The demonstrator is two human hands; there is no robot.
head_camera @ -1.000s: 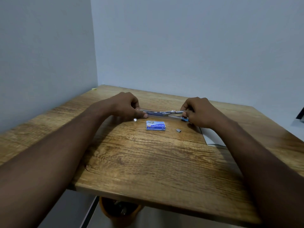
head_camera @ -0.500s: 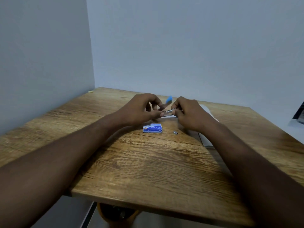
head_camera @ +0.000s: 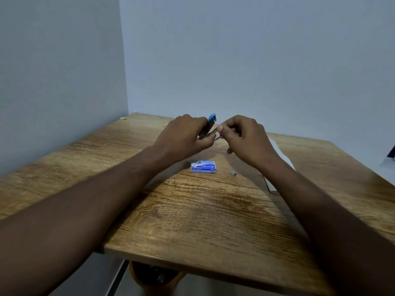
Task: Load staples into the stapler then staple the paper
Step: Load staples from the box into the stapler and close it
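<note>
Both hands have lifted off the table: left hand grips the opened stapler, right hand pinches at its metal front. Box and paper lie nearer.

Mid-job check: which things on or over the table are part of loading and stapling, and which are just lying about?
In the job: stapler in the left hand; right hand at its metal part; staple box; loose staple strip; paper.

Lying about: yellow scrap in the far left corner of the table.
</note>
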